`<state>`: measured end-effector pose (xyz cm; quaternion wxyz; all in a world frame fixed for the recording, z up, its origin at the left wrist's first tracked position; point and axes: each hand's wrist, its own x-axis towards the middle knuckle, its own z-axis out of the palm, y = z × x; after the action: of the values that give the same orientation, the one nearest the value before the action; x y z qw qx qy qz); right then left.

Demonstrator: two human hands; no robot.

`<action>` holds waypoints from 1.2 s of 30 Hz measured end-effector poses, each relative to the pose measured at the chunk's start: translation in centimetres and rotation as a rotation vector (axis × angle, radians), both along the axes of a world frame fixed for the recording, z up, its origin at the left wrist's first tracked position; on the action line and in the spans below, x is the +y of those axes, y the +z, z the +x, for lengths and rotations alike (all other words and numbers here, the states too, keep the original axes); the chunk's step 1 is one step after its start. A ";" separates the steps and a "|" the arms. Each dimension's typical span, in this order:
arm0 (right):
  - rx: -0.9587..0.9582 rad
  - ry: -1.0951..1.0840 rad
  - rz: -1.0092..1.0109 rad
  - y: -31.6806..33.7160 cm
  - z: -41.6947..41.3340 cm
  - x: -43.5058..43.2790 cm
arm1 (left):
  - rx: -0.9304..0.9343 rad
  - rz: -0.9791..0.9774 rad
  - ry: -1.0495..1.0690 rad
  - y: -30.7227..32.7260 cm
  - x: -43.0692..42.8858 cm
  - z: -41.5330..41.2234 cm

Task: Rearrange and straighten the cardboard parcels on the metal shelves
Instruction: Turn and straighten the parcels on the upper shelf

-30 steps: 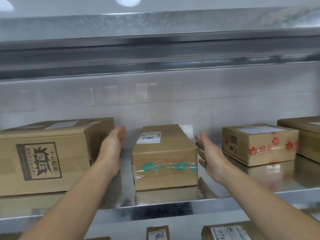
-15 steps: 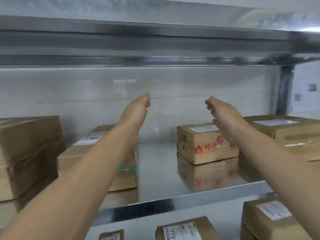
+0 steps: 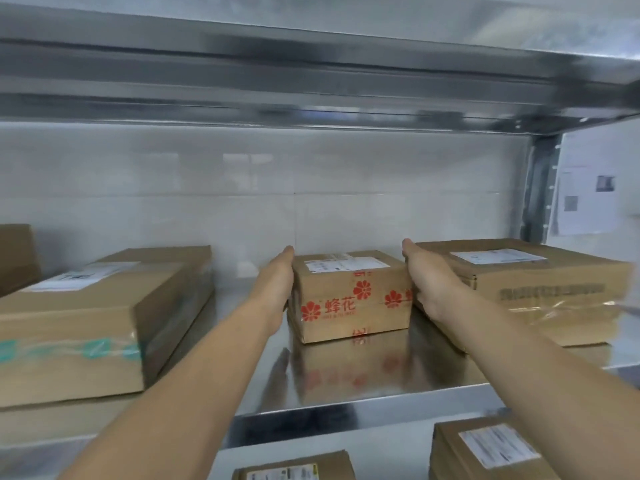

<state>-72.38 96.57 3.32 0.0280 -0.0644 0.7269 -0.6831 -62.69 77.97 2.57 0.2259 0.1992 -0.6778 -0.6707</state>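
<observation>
Item: flower-printed parcel (image 3: 349,306), standing on the metal shelf (image 3: 363,407). Left hand (image 3: 277,289) lies flat against its left side and right hand (image 3: 429,285) against its right side, fingers straight. Half a second ago both hung in the air, off it. Teal-taped parcel (image 3: 86,323) is well to its left, large parcel (image 3: 540,282) just to its right. Judgement: straightening of this parcel begins.
</observation>
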 end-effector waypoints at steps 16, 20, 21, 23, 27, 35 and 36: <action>-0.201 0.099 0.018 -2.0 -0.7 0.5 | -0.065 0.096 -0.031 -1.5 -2.1 0.6; -0.199 0.162 0.084 -1.7 0.0 -0.3 | -0.090 0.089 -0.071 -1.4 -2.8 1.0; -0.187 0.176 0.086 -1.8 0.1 -0.5 | -0.091 0.097 -0.072 -1.4 -2.8 1.1; -0.183 0.209 0.065 -1.9 0.1 -0.6 | -0.083 0.120 -0.061 -1.6 -3.0 1.2; -0.145 0.290 0.001 -1.5 -0.2 -0.6 | 0.015 0.136 -0.034 -1.1 -3.1 1.8; -0.065 0.336 -0.067 -1.5 0.1 -1.5 | 0.148 0.136 0.023 -1.0 -3.3 1.5; -0.056 0.330 -0.057 -1.5 0.1 -1.5 | 0.153 0.140 0.024 -1.1 -3.2 1.5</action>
<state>-72.24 95.09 1.82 0.1582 -0.1648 0.6859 -0.6909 -61.20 74.81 1.48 0.2704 0.1706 -0.6077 -0.7270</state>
